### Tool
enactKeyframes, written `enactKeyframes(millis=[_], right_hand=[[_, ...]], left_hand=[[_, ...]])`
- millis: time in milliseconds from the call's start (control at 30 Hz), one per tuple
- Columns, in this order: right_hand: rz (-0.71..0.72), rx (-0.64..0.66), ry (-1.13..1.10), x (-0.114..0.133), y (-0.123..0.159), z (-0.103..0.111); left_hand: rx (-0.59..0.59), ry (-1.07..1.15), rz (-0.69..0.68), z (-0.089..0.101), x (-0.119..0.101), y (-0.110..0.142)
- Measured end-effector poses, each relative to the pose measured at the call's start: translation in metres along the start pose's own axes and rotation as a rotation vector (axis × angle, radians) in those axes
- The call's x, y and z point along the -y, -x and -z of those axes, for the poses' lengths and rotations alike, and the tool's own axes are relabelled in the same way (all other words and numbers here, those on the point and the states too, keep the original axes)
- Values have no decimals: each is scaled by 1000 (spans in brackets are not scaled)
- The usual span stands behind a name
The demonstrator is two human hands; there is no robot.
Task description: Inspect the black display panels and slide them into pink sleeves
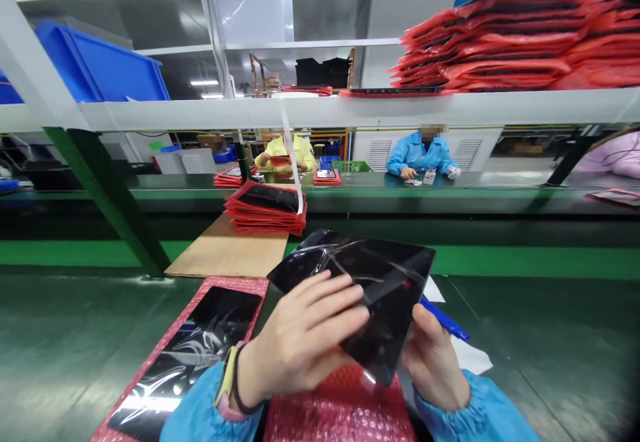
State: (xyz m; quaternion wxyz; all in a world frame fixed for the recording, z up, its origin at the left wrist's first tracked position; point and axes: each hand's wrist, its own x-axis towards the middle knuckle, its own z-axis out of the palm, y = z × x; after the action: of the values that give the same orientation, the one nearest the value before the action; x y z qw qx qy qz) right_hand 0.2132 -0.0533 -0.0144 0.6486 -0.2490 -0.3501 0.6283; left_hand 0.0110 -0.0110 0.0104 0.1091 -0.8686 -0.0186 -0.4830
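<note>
A glossy black tablet-like screen panel (380, 275), covered in wrinkled clear film, is held tilted in front of me. My right hand (435, 355) grips its right edge, thumb at the near side and other fingers hidden behind. Across its face lies my left hand (310, 325), fingers stretched out flat; its thumb is partly hidden below. Under the panel is a red bubble-wrap bag (340, 409). To the left, another filmed black panel (200, 349) rests on a red bubble-wrap sheet (145, 369).
Red bags with black panels form a stack (267, 205) on a wooden board (230, 249). A blue pen-like object (445, 319) and white paper (470, 355) lie at right. Overhead, a shelf (320, 114) bears red bags (500, 49) and a blue bin (105, 62). Co-workers sit opposite.
</note>
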Motion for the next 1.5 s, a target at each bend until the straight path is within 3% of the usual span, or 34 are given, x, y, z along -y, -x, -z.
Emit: enactKeyframes(millis=[100,200,267,400,467,567,600,667,767,867,1067,1233,1500], right_hand=[[31,55,73,-7,1,7],[80,56,110,-11,3,14],[127,23,130,-10,5,18],[159,-35,113,-1,13,17],[188,-58,150,5,16,14],[201,-106,269,9,18,11],[186,-109,284,9,18,10],[156,-94,260,6,16,7],[111,-51,182,-1,14,-2],[123,-18,148,-3,14,-18],[48,157,246,-2,24,-41],[56,153,241,-7,28,-39],[56,122,327,-5,29,-43]], left_hand=[[-9,123,-45,5,-16,-5],[-71,276,38,8,-23,-2],[-196,322,224,7,-21,3],[-442,230,841,7,-3,9],[-461,426,1076,8,8,9],[-453,934,1253,7,19,6],[-505,1066,1270,5,21,5],[-731,1184,1267,1,21,3],[-1111,1129,1285,-1,18,0],[-1263,1078,1307,4,18,-1],[-1317,953,1133,19,21,1],[-1303,914,1056,19,22,2],[-1283,836,1124,27,29,9]])
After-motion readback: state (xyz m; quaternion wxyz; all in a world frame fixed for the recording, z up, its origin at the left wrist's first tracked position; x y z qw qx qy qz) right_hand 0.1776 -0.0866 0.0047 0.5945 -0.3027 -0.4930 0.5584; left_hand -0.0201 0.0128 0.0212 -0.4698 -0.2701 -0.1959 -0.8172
